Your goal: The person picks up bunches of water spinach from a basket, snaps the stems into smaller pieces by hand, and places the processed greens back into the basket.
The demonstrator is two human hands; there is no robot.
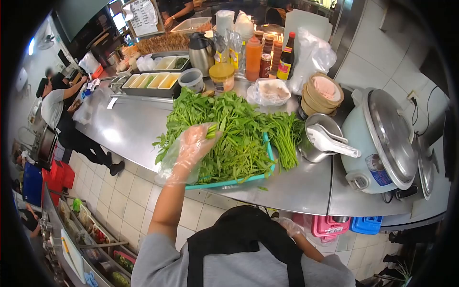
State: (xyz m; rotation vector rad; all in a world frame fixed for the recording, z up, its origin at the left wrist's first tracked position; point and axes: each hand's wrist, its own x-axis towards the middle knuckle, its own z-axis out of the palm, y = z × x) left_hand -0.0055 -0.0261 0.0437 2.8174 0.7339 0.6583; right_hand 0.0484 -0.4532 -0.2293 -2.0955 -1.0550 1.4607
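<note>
My left hand (193, 143), in a loose clear plastic glove, is closed around the green stems of leafy greens (229, 115). These greens fill a turquoise tray (229, 184) on the steel counter. To their right lies a bunch of greens (286, 143) with its stems toward me. My right hand (288, 226), also gloved, hangs low by the counter's front edge, close to my apron (246, 229) and a pink box (329, 228). Its fingers are mostly hidden, so I cannot see whether it holds anything.
A large rice cooker (368, 138) stands at right, beside a steel pot (321, 138) holding a white scoop (334, 141). Behind the greens are sauce bottles (253, 58), a thermal jug (201, 53) and topping containers (150, 81). A co-worker (64, 112) stands at far left.
</note>
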